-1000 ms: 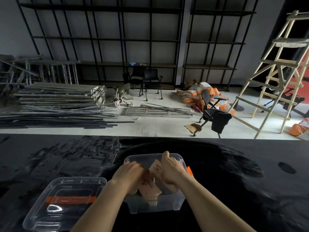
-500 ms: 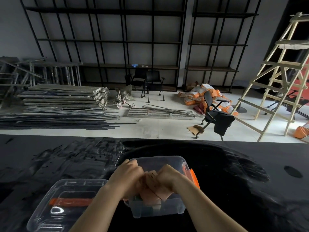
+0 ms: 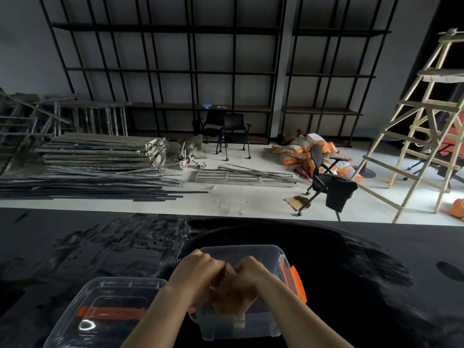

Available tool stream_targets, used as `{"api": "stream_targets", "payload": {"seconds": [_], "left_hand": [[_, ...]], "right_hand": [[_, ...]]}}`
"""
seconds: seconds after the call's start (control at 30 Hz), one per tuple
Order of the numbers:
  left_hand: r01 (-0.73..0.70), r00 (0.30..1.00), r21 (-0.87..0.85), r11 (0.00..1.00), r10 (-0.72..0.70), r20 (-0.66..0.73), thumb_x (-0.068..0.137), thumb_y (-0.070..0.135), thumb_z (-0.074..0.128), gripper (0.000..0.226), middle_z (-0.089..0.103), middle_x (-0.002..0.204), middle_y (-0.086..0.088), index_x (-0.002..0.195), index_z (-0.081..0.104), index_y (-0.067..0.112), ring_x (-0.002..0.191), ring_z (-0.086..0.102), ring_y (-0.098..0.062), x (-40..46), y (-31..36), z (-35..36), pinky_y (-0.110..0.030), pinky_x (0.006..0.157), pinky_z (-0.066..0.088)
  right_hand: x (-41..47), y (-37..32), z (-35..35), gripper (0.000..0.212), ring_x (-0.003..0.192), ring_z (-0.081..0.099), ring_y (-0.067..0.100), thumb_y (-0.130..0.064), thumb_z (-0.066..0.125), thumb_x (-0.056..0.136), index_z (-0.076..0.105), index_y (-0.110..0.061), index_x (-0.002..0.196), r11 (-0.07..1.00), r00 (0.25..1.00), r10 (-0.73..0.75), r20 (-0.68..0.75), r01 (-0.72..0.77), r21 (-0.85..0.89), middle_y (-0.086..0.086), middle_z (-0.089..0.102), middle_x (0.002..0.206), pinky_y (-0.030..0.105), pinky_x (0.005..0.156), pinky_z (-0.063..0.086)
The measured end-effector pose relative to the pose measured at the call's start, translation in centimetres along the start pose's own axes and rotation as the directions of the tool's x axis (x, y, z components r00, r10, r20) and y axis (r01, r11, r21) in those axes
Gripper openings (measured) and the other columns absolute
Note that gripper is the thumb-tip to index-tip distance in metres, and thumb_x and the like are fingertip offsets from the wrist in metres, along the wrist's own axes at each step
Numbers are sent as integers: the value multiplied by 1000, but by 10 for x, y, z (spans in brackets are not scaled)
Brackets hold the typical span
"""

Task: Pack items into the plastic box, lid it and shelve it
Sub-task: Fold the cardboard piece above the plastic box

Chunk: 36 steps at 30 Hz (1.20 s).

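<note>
I see one clear plastic box [image 3: 241, 325] on the black table [image 3: 351, 285], with both hands inside it: left hand [image 3: 193, 277] and right hand [image 3: 248, 277] each have their grip clamped on brownish packets [image 3: 229, 297], whose count I cannot tell. One clear lid [image 3: 105, 312] with an orange handle lies just left of the box, and the box shows an orange latch [image 3: 297, 282] on its right side.
</note>
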<state>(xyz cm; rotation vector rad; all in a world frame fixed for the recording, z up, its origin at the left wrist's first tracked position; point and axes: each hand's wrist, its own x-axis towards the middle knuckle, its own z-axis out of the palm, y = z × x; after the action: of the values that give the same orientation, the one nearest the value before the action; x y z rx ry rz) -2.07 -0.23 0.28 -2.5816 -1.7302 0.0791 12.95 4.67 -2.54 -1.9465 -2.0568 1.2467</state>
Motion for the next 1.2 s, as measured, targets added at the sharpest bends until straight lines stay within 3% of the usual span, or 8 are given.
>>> {"api": "stream_targets", "payload": {"seconds": [0.2, 0.4, 0.63, 0.73, 0.9, 1.0, 1.1, 1.2], "left_hand": [[28, 995, -153, 988, -42, -91, 77, 26, 65, 13, 70, 93, 7, 86, 55, 26, 93, 60, -20, 3, -4, 11, -25, 75, 38], [119, 940, -417, 901, -238, -246, 85, 31, 56, 16, 59, 68, 12, 77, 42, 30, 60, 53, -8, 10, 0, 21, -20, 50, 34], [73, 622, -944, 323, -754, -210, 97, 32, 58, 26, 64, 105, -2, 114, 53, 14, 95, 63, -16, 32, 8, -5, -30, 75, 48], [37, 681, -999, 28, -732, 5, 100, 36, 50, 27, 70, 104, -5, 107, 57, 11, 93, 65, -17, 42, 22, -20, -31, 73, 48], [-96, 715, -988, 121, -682, -152, 104, 25, 44, 11, 68, 113, -11, 101, 50, 17, 101, 66, -26, 48, 40, -29, -37, 85, 52], [-149, 754, -989, -18, -649, -101, 103, 28, 46, 3, 69, 104, -11, 101, 48, 27, 90, 70, -20, 46, 39, -28, -41, 81, 57], [-159, 749, -987, -19, -654, -108, 102, 31, 49, 4, 70, 102, -7, 105, 51, 34, 95, 69, -29, 43, 32, -21, -52, 84, 55], [-235, 690, -972, 21, -701, -182, 102, 32, 49, 10, 70, 94, 0, 96, 52, 40, 87, 70, -21, 45, 30, -26, -37, 70, 59]], "right_hand": [[-5, -1, -15, 39, 96, 59, 22, -24, 67, 87, 65, -7, 122, 992, 996, 50, -69, -58, -115, 8, 57, 99, 32, 76, 46], [-14, 2, -36, 43, 96, 66, 22, -30, 71, 78, 68, -12, 117, 999, 995, 26, -92, -28, -23, 8, 69, 106, 34, 84, 53], [-19, -3, -47, 22, 79, 70, 25, -28, 67, 83, 71, -8, 90, 819, 986, -90, -139, 153, 552, 11, 74, 86, 42, 79, 58], [-20, -14, -40, 19, 85, 69, 31, -15, 64, 88, 65, -2, 101, 623, 971, -103, -218, 233, 746, 16, 72, 92, 55, 89, 56], [-33, -35, -34, 19, 107, 66, 29, -3, 45, 100, 39, 0, 118, 470, 912, -306, -272, 393, 790, 22, 63, 117, 38, 89, 59], [-39, -31, -40, 28, 114, 63, 28, 3, 38, 97, 37, -5, 124, 467, 887, -400, -232, 415, 781, 19, 62, 120, 41, 98, 54], [-44, -23, -45, 36, 108, 67, 27, 4, 45, 94, 46, -11, 127, 451, 873, -460, -162, 386, 805, 13, 68, 113, 43, 94, 56], [-44, -19, -40, 32, 88, 74, 33, -1, 52, 95, 51, -14, 125, 476, 891, -435, -131, 351, 806, 17, 73, 107, 49, 73, 63]]}}
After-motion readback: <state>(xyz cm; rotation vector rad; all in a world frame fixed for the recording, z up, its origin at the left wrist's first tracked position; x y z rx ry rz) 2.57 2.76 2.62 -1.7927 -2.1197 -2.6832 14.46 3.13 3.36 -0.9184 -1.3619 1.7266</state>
